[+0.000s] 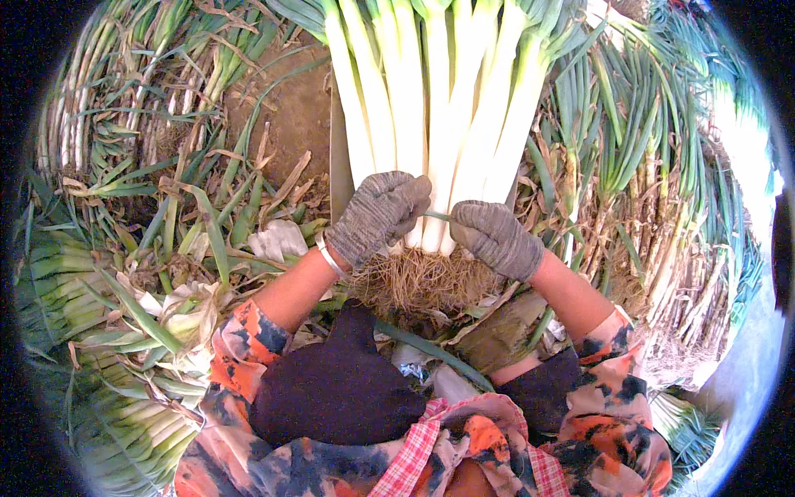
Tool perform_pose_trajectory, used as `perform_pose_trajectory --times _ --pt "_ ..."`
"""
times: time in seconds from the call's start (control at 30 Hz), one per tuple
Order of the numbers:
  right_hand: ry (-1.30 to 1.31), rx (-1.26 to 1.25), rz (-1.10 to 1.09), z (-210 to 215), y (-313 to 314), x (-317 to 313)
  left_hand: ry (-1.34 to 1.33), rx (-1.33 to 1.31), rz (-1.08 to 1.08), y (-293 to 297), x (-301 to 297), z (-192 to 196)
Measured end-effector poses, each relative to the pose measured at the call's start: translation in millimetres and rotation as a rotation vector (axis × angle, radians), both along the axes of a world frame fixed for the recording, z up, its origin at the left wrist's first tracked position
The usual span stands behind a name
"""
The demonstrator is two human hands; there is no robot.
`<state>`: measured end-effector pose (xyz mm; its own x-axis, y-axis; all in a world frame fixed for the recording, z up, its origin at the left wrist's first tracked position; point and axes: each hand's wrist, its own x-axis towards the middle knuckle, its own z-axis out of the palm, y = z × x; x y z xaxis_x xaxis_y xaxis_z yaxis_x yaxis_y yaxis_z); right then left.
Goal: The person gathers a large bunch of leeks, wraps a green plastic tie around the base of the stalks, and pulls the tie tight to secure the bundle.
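Note:
A bundle of large green onions (439, 124) lies in front of me, its thick white stalks pointing toward me and its green leaves away. Tangled brown roots (422, 282) hang at the near end. A thin green strip (437, 215) stretches across the stalks just above the roots. My left hand (381, 211), in a grey knit glove, is closed on the strip's left end, against the bundle's left side. My right hand (498, 238), gloved alike, pinches the other end at the bundle's right side. What lies beneath the bundle is mostly hidden.
Untrimmed green onions (638, 149) with dry leaves are heaped along the right, and more onions (157, 74) lie at the far left. Stripped leaves (207, 240) litter the ground on my left. Stacked clean onions (124, 422) are at the near left.

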<state>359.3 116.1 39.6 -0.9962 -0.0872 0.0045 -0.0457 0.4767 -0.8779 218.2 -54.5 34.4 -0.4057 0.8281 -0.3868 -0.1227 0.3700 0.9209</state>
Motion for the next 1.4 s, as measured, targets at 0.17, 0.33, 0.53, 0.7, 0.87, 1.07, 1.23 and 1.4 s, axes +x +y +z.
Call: perform_pose_trajectory --times 0.17,0.33,0.53,0.7,0.87,1.07,1.23,1.4 --pt "-0.057 -0.019 0.019 -1.5 1.9 0.6 0.275 0.228 -0.081 -3.9 -0.7 -2.7" --pt "-0.009 -0.11 -0.003 -2.8 3.6 -1.5 -0.056 0.254 -0.085 7.6 -2.3 15.4" --pt "0.056 0.05 0.168 11.5 11.7 -1.7 -0.367 0.117 -0.007 12.0 -4.5 21.1" --pt "0.555 0.395 0.186 -9.1 1.9 10.5 -0.41 0.06 0.034 13.8 -6.2 17.7" --pt "0.082 0.527 0.032 13.3 -42.7 8.6 -0.215 -0.16 -0.084 38.4 -17.3 18.9" --pt "-0.385 0.755 -0.049 40.1 -94.3 -18.1 1.304 0.363 -0.856 76.7 -25.9 -6.2" --pt "-0.219 0.682 -0.306 -20.5 -125.8 -43.3 1.206 -0.272 -1.02 96.2 12.9 33.9" --pt "-0.321 -0.059 -0.389 -35.2 -126.4 -44.8 1.331 -0.374 -1.102 96.6 47.3 48.8"
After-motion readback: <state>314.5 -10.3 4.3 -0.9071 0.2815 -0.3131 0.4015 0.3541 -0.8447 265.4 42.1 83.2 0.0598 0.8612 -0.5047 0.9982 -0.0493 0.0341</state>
